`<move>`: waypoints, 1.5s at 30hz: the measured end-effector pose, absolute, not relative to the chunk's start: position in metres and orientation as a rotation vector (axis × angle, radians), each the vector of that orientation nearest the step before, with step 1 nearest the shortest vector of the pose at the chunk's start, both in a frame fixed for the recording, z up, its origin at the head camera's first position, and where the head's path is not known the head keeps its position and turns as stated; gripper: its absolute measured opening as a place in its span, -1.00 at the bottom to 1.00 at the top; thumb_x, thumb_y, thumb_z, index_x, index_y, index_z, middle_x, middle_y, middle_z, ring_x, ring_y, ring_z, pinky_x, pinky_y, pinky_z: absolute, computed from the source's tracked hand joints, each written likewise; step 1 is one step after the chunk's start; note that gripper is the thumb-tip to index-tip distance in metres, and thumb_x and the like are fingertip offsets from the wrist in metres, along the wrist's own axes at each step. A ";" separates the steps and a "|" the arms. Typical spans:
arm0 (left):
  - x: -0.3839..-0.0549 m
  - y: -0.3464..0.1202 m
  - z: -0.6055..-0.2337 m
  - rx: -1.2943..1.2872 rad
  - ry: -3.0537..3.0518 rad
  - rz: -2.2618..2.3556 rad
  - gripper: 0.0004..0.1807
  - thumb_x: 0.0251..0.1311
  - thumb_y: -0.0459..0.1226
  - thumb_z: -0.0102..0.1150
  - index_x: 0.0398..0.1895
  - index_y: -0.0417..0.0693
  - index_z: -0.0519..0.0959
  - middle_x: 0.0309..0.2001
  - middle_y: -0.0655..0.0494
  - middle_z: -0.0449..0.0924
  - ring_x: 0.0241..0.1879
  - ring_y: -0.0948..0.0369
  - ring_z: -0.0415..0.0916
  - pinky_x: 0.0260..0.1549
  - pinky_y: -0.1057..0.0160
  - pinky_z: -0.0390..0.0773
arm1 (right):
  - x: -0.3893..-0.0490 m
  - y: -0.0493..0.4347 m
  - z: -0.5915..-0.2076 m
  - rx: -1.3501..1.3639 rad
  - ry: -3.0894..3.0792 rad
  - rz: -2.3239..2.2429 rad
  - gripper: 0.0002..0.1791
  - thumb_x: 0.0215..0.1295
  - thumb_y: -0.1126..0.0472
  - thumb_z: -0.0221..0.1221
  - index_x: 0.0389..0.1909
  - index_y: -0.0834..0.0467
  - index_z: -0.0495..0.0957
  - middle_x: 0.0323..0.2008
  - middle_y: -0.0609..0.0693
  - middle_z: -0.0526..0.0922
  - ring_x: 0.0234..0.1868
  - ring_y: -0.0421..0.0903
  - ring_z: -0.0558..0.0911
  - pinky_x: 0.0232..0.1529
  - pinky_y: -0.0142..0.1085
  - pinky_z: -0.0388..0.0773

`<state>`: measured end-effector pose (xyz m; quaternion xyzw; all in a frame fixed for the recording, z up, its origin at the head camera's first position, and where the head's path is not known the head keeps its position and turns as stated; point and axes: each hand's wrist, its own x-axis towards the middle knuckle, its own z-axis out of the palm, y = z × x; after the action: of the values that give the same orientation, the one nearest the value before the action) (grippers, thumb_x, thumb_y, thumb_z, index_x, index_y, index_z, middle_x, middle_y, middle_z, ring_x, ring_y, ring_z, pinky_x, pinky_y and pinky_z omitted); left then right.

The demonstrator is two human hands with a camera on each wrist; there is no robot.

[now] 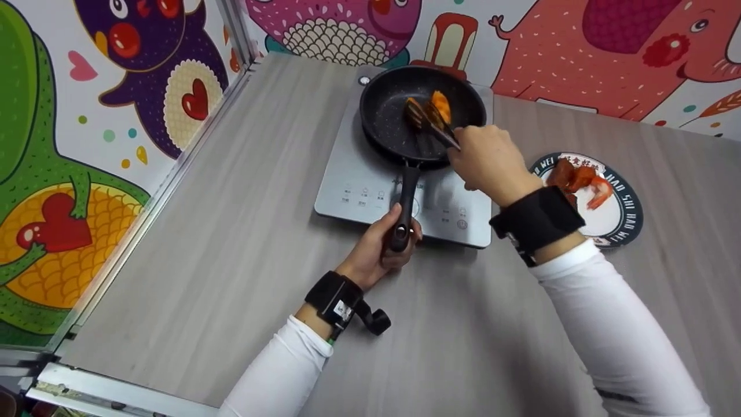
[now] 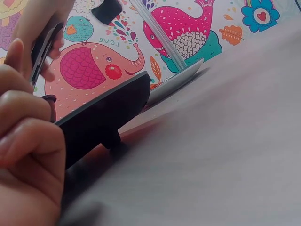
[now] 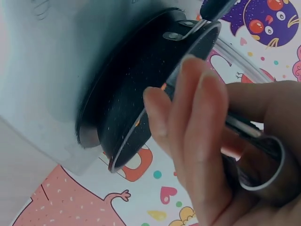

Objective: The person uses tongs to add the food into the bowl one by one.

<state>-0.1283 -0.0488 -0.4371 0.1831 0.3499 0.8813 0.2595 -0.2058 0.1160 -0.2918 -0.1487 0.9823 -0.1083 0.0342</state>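
My left hand (image 1: 383, 246) grips the black handle (image 1: 408, 194) of a dark speckled frying pan (image 1: 382, 116); its curled fingers (image 2: 35, 141) also show in the left wrist view. The pan sits on a flat silver induction cooker (image 1: 341, 185). Over the pan's right side, my right hand (image 1: 489, 159) holds a pair of tongs (image 1: 443, 138), whose tips reach down inside the pan. An orange piece of food (image 1: 441, 107) lies beside the tongs' tips; whether they pinch it I cannot tell. In the right wrist view, the tongs' rounded end (image 3: 263, 187) shows within the hand.
Right of the cooker is a round plate (image 1: 631, 211) with a dark lettered rim, holding a shrimp (image 1: 600, 192) and reddish-brown food pieces (image 1: 561, 172). It lies close under my right wrist. Cartoon-printed walls (image 1: 515, 63) bound the wood-grain table (image 1: 231, 231) behind and left.
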 end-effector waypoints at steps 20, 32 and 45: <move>-0.129 -0.050 -0.438 0.494 0.958 2.388 -0.47 0.29 0.09 -0.27 -0.38 -0.20 0.46 -0.82 0.26 0.11 -0.84 0.32 -0.12 -0.84 0.35 -0.12 | -0.216 0.109 -0.303 -0.358 3.120 -0.326 -0.52 0.14 0.09 -0.02 0.08 0.19 0.32 -0.52 0.16 0.44 -0.56 0.12 0.44 -0.67 -0.14 0.30; -0.129 -0.053 -0.438 0.523 0.936 2.388 -0.48 0.33 0.05 -0.35 -0.36 -0.19 0.44 -0.81 0.30 0.15 -0.83 0.30 -0.13 -0.83 0.34 -0.13 | -0.197 0.135 -0.312 -0.160 3.080 -0.700 -0.27 0.10 0.01 -0.02 0.35 -0.04 0.02 -0.28 0.14 0.52 -0.48 0.04 0.40 -0.52 -0.20 0.26; -0.128 -0.053 -0.438 0.517 0.977 2.368 -0.47 0.30 0.10 -0.32 -0.34 -0.19 0.41 -0.82 0.30 0.12 -0.84 0.30 -0.14 -0.86 0.33 -0.14 | -0.150 0.167 -0.339 0.073 3.021 -1.233 -0.24 0.07 0.14 0.00 0.33 -0.24 -0.01 0.02 0.09 0.42 -0.36 0.00 0.40 -0.42 -0.22 0.27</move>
<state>-0.1280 -0.0529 -0.4380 0.1910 0.3610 0.8747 0.2612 -0.1499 0.1668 -0.3393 0.0224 0.9238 -0.3772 -0.0611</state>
